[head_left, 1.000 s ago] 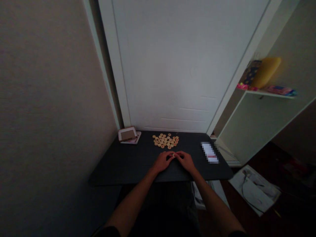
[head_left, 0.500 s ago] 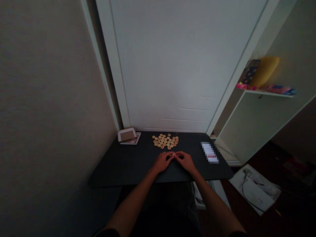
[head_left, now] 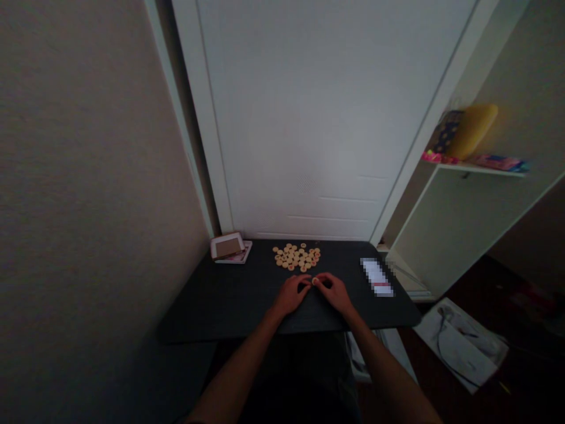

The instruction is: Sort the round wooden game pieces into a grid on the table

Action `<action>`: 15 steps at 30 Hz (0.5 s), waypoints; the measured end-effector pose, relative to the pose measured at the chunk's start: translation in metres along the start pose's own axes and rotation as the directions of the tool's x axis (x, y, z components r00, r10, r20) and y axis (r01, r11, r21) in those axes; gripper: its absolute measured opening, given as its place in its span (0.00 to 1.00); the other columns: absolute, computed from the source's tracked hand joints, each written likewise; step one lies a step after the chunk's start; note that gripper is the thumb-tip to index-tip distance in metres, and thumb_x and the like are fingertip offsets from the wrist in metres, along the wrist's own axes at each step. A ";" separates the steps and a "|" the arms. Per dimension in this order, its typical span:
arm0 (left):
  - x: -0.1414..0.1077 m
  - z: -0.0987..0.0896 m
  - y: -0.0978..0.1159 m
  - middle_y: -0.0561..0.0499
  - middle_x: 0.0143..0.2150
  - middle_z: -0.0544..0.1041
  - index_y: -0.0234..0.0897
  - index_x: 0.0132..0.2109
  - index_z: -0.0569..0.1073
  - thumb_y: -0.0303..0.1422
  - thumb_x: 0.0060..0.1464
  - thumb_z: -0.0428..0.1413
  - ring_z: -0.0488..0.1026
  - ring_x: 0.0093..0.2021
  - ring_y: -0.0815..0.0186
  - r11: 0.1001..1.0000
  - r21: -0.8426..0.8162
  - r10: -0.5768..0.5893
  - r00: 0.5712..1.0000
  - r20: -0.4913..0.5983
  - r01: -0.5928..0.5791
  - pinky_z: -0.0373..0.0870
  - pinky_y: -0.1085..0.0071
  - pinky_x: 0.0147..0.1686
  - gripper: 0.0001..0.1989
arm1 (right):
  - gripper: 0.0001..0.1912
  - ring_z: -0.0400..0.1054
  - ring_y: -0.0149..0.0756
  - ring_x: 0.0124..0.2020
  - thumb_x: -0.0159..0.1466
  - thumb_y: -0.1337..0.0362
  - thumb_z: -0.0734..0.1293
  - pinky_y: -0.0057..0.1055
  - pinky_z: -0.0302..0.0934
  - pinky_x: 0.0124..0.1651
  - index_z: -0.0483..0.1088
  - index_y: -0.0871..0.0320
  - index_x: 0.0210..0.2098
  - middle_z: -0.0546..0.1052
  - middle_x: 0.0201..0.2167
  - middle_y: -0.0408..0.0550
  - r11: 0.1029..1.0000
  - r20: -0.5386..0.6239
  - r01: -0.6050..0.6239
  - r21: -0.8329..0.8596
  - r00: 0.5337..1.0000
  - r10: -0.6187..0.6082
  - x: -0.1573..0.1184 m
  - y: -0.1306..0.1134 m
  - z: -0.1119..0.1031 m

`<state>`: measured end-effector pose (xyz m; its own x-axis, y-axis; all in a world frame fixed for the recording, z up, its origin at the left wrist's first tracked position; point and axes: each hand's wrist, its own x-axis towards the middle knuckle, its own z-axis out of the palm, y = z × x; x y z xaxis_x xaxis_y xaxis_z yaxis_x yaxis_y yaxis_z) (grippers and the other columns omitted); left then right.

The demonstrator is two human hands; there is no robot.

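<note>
A round, light wooden game piece (head_left: 315, 281) is pinched between the thumb and fingers of my right hand (head_left: 334, 291), low over the dark table. Just left of it, my left hand (head_left: 291, 294) is open, thumb and forefinger curved with a gap between them and nothing seen inside. Its fingertips are close to the piece; whether they touch it I cannot tell. Beyond both hands lies a loose cluster of similar round pieces (head_left: 295, 257), some with red or dark marks too small to read.
The dark table (head_left: 212, 312) has rounded front corners. A box lid or tray (head_left: 227, 247) lies on a flat box at its back left. A phone-like blurred rectangle (head_left: 376, 277) is on the right. Behind stands a white door (head_left: 304, 118); a shelf (head_left: 481, 167) holds items at right.
My left fingers have parted from the game piece, which both hands were touching before. My right hand keeps hold of it. The whole view has shifted slightly.
</note>
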<state>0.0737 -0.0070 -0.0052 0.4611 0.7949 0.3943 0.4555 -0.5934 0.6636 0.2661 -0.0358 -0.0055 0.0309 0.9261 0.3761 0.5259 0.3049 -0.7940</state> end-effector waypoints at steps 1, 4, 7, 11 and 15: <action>0.000 0.000 0.000 0.52 0.45 0.79 0.45 0.55 0.72 0.35 0.60 0.53 0.72 0.49 0.61 1.000 0.009 0.003 1.000 -0.012 -0.003 0.66 0.63 0.53 0.16 | 0.15 0.74 0.38 0.36 0.62 0.51 0.65 0.33 0.67 0.42 0.75 0.54 0.40 0.80 0.35 0.46 1.000 -0.023 -0.007 -0.024 1.000 0.007 0.001 0.003 0.000; -0.001 0.001 -0.002 0.50 0.45 0.79 0.44 0.52 0.73 0.34 0.60 0.53 0.72 0.48 0.61 0.999 0.049 0.012 0.999 -0.042 -0.010 0.66 0.63 0.52 0.14 | 0.13 0.73 0.38 0.35 0.63 0.54 0.64 0.33 0.66 0.41 0.75 0.55 0.37 0.79 0.34 0.46 0.994 -0.060 -0.020 -0.105 0.998 0.014 0.005 0.011 0.001; -0.001 0.001 -0.003 0.49 0.46 0.78 0.43 0.49 0.75 0.33 0.60 0.53 0.72 0.48 0.61 0.995 0.099 0.032 0.998 -0.061 -0.026 0.66 0.62 0.52 0.12 | 0.12 0.72 0.39 0.36 0.62 0.55 0.64 0.33 0.65 0.42 0.75 0.55 0.35 0.79 0.33 0.47 0.979 -0.079 -0.021 -0.201 0.997 0.006 0.011 0.021 -0.002; -0.001 -0.001 -0.001 0.49 0.46 0.77 0.43 0.48 0.76 0.33 0.59 0.52 0.71 0.49 0.60 0.990 0.137 0.046 0.997 -0.060 -0.038 0.66 0.61 0.52 0.11 | 0.12 0.71 0.41 0.36 0.61 0.56 0.64 0.35 0.63 0.43 0.75 0.56 0.34 0.78 0.30 0.48 0.939 -0.145 -0.061 -0.339 0.989 0.011 0.020 0.038 -0.018; -0.001 -0.003 0.003 0.48 0.46 0.77 0.43 0.46 0.76 0.33 0.60 0.52 0.70 0.50 0.58 0.989 0.141 0.047 0.998 -0.034 -0.042 0.65 0.59 0.52 0.11 | 0.12 0.70 0.42 0.35 0.61 0.55 0.64 0.36 0.62 0.42 0.75 0.56 0.34 0.78 0.30 0.49 0.889 -0.218 -0.119 -0.441 0.976 0.023 0.024 0.056 -0.039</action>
<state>0.0716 -0.0092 -0.0018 0.4560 0.7699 0.4465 0.5389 -0.6381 0.5499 0.3292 -0.0051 -0.0223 0.2275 0.8620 0.4529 0.8391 0.0624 -0.5404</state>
